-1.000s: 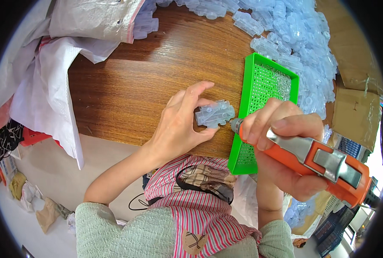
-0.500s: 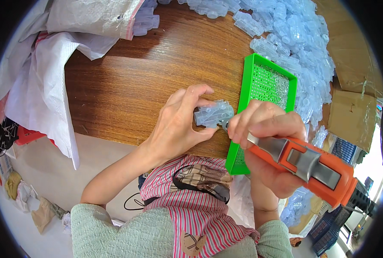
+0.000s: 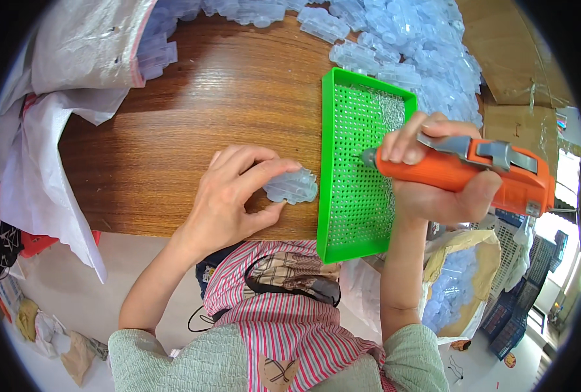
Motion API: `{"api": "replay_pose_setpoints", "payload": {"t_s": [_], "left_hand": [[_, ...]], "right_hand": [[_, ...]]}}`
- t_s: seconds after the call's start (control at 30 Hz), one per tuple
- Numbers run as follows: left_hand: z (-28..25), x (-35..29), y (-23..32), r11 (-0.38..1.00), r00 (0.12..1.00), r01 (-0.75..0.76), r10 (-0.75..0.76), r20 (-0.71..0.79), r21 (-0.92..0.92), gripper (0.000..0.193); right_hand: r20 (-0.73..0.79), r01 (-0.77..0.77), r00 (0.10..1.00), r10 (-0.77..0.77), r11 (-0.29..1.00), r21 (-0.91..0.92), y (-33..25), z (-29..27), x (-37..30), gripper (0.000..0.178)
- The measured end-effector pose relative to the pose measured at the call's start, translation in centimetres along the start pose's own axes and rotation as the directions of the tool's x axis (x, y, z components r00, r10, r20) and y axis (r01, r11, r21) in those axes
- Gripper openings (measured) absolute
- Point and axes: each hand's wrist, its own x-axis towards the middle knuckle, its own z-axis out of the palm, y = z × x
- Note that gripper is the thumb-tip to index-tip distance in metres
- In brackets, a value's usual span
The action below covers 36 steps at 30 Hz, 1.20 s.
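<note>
With fingers and thumb closed on it, my left hand (image 3: 235, 193) holds a translucent plastic part (image 3: 292, 186) against the brown table, left of the tray. My right hand (image 3: 434, 176) is wrapped round an orange electric screwdriver (image 3: 447, 171) with a grey metal lever along its top. The tool's tip is over a bright green tray (image 3: 326, 189) with rows of small holes in its floor. Small silvery screws (image 3: 392, 111) lie heaped at the tray's far right and are scattered across the holes. Whether a screw sits on the tip is too small to tell.
A large pile of similar translucent parts (image 3: 421, 39) covers the back and right of the table (image 3: 192, 117). White woven sacks (image 3: 94, 52) lie at the left. Cardboard (image 3: 519, 59) stands at the right. Below it, an open bag (image 3: 493, 258) holds more parts.
The screwdriver has moved off the plastic part, up and right to over the green tray. My left hand keeps the part on the table. The whole view has shifted somewhat.
</note>
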Motion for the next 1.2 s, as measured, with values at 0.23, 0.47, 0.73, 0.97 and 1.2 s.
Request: {"api": "replay_pose_setpoints", "payload": {"t_s": [0.23,0.47,0.73,0.97,1.2], "left_hand": [[0.1,0.1,0.0,0.999,1.000,0.004,-0.005,0.021,0.050,0.052],[0.1,-0.1,0.0,0.998,1.000,0.007,-0.008,0.010,0.068,0.053],[0.3,-0.3,-0.5,0.998,0.999,-0.045,0.045,-0.002,0.048,0.056],[0.5,-0.4,-0.6,0.998,0.999,0.041,-0.041,-0.011,-0.048,0.079],[0.5,-0.3,-0.4,0.997,0.998,0.038,-0.040,-0.038,-0.063,0.082]], "right_hand": [[0.015,-0.029,0.999,0.029,1.000,-0.001,1.4,0.4,0.1,0.078],[0.064,-0.018,0.998,0.019,1.000,-0.018,1.4,0.4,-0.1,0.079],[0.296,0.039,0.954,-0.043,0.999,0.021,-1.4,0.6,0.7,0.080],[0.317,-0.063,0.947,0.053,0.998,0.023,-2.3,5.4,-0.1,0.080],[0.308,-0.146,0.939,0.154,0.988,-0.047,-1.8,6.2,-0.5,0.077]]}}
